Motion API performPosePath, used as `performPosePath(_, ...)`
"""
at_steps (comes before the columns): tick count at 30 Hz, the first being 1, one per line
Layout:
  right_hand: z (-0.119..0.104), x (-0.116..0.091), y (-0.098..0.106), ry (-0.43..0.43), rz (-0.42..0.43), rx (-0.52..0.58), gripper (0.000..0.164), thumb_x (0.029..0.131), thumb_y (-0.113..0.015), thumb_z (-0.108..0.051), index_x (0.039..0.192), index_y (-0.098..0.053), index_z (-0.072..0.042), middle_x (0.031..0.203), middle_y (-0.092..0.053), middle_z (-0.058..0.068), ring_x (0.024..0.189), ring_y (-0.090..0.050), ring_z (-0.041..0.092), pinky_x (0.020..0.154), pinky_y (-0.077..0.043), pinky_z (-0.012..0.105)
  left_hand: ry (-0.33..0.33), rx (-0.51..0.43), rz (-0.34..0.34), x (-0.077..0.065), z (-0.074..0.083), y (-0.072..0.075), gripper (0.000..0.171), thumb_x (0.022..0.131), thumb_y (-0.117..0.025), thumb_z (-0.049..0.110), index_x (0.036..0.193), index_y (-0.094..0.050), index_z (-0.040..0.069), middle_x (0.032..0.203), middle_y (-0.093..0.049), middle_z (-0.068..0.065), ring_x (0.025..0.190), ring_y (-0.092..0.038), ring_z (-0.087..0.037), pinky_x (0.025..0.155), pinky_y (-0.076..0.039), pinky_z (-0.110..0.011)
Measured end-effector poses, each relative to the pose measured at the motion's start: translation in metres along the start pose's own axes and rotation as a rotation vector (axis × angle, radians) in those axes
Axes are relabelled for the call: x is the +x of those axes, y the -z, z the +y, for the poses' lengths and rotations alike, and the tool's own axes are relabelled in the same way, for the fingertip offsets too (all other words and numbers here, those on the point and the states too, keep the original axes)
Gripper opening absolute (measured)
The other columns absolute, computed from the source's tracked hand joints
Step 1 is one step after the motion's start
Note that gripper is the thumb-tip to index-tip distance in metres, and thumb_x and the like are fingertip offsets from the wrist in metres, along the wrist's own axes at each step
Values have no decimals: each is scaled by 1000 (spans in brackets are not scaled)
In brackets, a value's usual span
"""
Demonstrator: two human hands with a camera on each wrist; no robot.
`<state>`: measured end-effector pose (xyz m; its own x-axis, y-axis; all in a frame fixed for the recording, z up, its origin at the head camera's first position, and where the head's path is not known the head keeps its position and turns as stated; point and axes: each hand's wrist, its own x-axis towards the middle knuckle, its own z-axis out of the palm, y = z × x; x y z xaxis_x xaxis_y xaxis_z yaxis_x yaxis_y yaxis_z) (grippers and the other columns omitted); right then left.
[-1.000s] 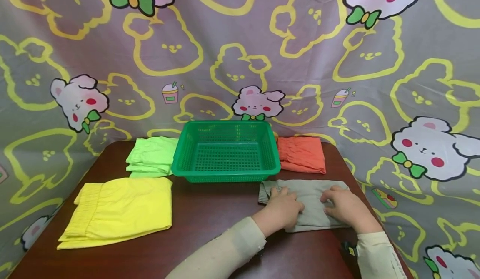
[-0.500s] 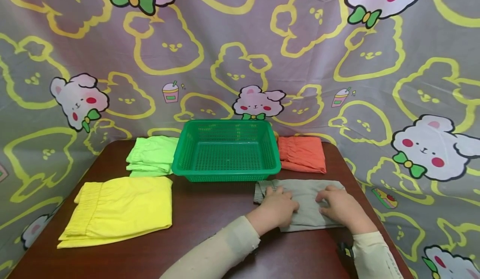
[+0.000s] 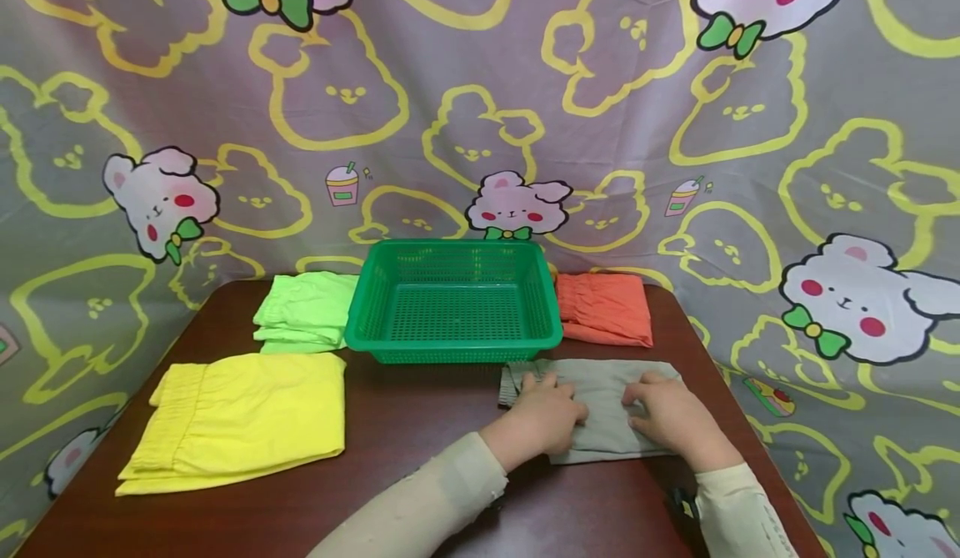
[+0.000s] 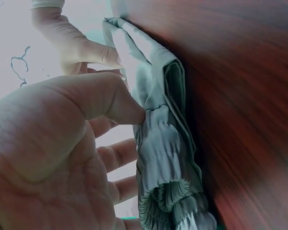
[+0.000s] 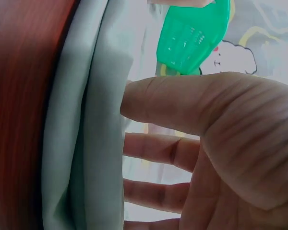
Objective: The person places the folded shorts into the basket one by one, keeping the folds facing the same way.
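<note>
Folded grey pants (image 3: 604, 416) lie flat on the table's right side, the elastic waistband (image 4: 161, 148) toward the left. My left hand (image 3: 534, 419) rests on them near that waistband, thumb and fingertips touching the upper layer. Farther right, my right hand (image 3: 678, 418) touches the same fabric with fingers spread. From the right wrist view, the thumb (image 5: 158, 98) and fingers meet the top surface, and the folded layers (image 5: 103, 143) sit between hand and table. Neither hand is curled round the cloth.
A green plastic basket (image 3: 453, 345) stands at the back middle with nothing in it. Folded lime-green pants (image 3: 303, 312) are left of it, orange-red ones (image 3: 606, 309) right. Yellow folded pants (image 3: 247, 420) lie at front left. A patterned curtain (image 3: 450, 66) hangs behind the table.
Both hands have slid a little to the left, and the grey pants have shifted left along with them. The basket and the other folded pants stay where they were.
</note>
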<state>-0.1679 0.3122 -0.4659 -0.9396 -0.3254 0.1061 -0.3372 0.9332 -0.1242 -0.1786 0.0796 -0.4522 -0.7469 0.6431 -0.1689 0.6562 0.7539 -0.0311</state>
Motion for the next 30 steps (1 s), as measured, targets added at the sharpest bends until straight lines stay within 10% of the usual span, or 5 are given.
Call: performPosePath(30, -35, 12, -2, 52, -33, -35, 22, 77, -89, -22, 93, -74, -21, 88, -57, -3, 74, -56, 22, 67, -51, 40, -27, -14, 9, -23, -35, -6, 36, 88, -77, 46, 123, -67, 48, 124, -60, 12, 113, -47, -17, 88, -39, -42)
